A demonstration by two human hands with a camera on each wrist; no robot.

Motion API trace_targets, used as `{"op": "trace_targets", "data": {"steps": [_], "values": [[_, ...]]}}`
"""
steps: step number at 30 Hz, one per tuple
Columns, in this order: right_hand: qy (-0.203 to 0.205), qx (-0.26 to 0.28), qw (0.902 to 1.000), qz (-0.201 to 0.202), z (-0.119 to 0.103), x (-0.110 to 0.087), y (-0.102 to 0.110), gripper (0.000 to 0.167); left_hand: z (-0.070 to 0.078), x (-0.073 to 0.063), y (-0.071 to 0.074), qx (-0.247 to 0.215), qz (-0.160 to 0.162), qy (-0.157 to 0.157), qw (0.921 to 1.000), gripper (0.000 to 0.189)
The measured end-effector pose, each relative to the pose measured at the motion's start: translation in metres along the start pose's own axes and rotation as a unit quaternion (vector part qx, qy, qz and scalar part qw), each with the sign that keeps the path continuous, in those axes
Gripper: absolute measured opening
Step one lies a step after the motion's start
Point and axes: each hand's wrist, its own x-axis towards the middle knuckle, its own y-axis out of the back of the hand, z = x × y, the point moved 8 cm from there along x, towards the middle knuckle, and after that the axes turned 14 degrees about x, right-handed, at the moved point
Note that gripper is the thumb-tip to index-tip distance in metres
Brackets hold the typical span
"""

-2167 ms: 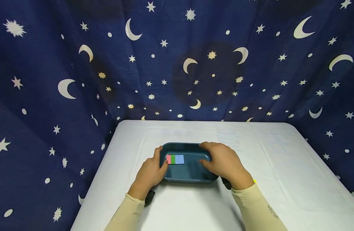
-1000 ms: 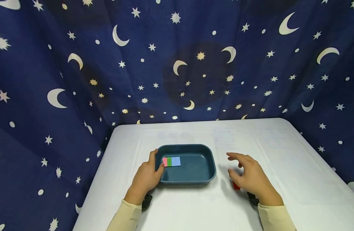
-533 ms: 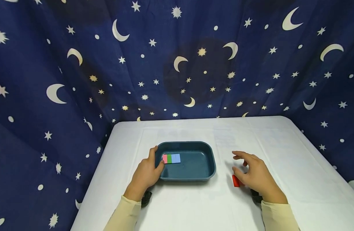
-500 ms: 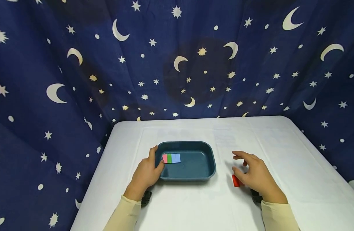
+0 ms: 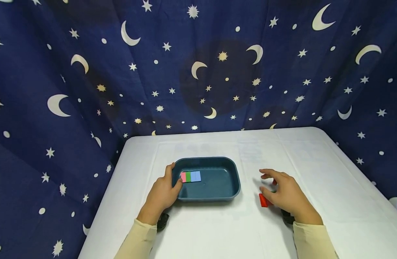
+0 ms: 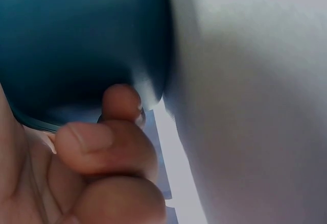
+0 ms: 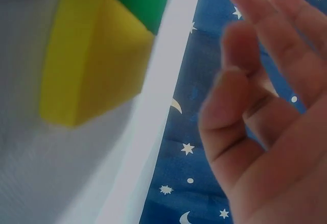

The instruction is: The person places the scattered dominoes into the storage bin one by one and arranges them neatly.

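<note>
A dark teal plastic tray (image 5: 214, 192) stands on the table, and my left hand (image 5: 162, 194) grips its left end, thumb over the rim and fingers outside. In the left wrist view curled fingers (image 6: 110, 147) lie against the tray's outer wall (image 6: 82, 40). Inside the tray, near the thumb, sits a row of pink, green and light blue blocks (image 5: 190, 176). My right hand (image 5: 287, 194) hovers right of the tray, thumb and forefinger apart, above a red block (image 5: 263, 200). A yellow block (image 7: 97, 60) and a green block (image 7: 138, 2) show in the right wrist view; the hand mostly hides them from the head view.
A white cloth covers the table (image 5: 208, 233). Behind and at the sides hangs a dark blue curtain (image 5: 172, 79) with moons and stars. Black wrist devices (image 5: 162, 222) sit under both wrists.
My right hand has left the tray's right end and moved right, over the red block. The left hand stays on the tray. The head view has shifted slightly.
</note>
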Motion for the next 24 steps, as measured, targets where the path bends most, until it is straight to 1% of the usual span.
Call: {"op": "trace_targets", "data": {"steps": [5,11,18,24], "values": [[-0.030,0.001,0.9986,-0.043,0.004,0.002,-0.007,0.067,-0.001,0.002,0.001,0.002,0.009,-0.003,1.0000,0.069],[-0.066,-0.004,0.9933,-0.095,0.009,0.001,-0.013,0.081,0.000,0.002,0.002,0.002,0.008,-0.002,1.0000,0.070],[-0.068,0.010,0.9905,-0.119,0.007,-0.001,-0.012,0.087,0.000,0.002,0.001,0.002,0.009,0.000,1.0000,0.070],[-0.081,0.003,0.9866,-0.141,0.009,-0.008,-0.011,0.090,0.000,0.000,-0.001,-0.001,0.003,0.000,1.0000,0.069]]}}
